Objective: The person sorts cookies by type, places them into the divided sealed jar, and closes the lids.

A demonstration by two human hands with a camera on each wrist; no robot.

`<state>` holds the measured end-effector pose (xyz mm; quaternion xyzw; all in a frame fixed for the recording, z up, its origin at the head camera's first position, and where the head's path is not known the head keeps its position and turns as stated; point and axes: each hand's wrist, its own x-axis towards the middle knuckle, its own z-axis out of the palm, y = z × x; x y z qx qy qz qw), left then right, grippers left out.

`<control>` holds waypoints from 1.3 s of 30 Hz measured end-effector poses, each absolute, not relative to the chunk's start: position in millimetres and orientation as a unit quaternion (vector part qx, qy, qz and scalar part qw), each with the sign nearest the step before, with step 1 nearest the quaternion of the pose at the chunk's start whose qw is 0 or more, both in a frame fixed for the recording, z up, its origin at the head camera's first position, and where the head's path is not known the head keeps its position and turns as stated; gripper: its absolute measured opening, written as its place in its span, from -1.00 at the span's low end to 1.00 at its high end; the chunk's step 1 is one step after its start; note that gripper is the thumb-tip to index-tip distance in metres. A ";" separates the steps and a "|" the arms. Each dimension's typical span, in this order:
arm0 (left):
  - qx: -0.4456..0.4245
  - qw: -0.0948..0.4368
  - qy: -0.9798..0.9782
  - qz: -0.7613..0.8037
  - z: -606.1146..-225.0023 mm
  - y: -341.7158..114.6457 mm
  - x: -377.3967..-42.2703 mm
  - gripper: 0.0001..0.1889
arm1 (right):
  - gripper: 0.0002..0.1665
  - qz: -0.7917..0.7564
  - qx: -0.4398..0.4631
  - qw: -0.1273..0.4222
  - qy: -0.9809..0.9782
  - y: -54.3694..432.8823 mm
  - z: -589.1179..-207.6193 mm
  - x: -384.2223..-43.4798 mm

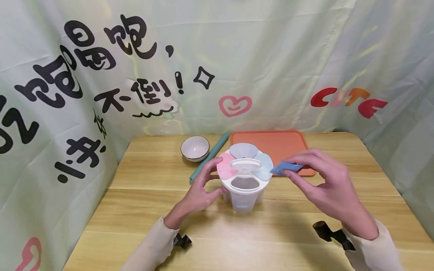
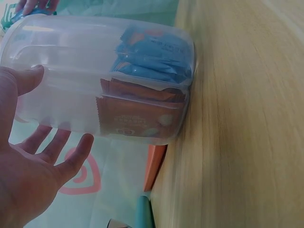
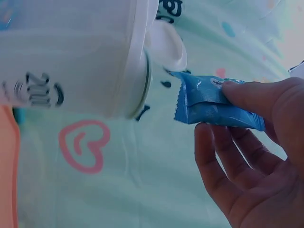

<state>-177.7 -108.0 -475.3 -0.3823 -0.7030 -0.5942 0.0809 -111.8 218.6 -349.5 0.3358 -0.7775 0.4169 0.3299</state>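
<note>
A clear plastic container (image 1: pixel 243 202) with several compartments stands upright on the table, its white lid bearing pink, lilac and pale blue flaps. My left hand (image 1: pixel 202 190) holds its left side, thumb in front and fingers curved along the wall. Through that wall the left wrist view shows blue packets (image 2: pixel 154 57) and brown packets (image 2: pixel 137 116) in separate compartments. To the right of the lid, my right hand (image 1: pixel 327 182) pinches a small blue wrapped packet (image 3: pixel 213 102) between thumb and fingers. In the right wrist view a flap (image 3: pixel 166 47) sticks up from the lid, apart from the packet.
Behind the container lies an orange tray (image 1: pixel 271 141) near the back edge. A teal roll (image 1: pixel 211 156) lies slantwise left of it, beside a small white bowl (image 1: pixel 194 148). A printed curtain (image 1: pixel 271 67) hangs behind the wooden table (image 1: pixel 142 210).
</note>
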 end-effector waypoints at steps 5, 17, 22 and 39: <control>-0.379 0.078 -0.704 -0.595 -474.8 -107.5 -177.6 -0.12 | -0.42 0.436 0.333 0.324 -0.770 202.8 -350.8 -112.0; -0.373 0.080 -0.708 -0.594 -472.5 -107.9 -175.8 -0.13 | -0.58 0.476 0.363 0.305 -0.741 168.8 -358.7 -112.7; -0.376 0.080 -0.708 -0.592 -472.9 -108.1 -176.2 -0.13 | -0.60 0.455 0.366 0.305 -0.753 162.6 -363.6 -113.6; -0.374 0.080 -0.710 -0.592 -473.3 -108.0 -176.5 -0.13 | -0.59 0.453 0.361 0.313 -0.753 163.1 -367.2 -115.4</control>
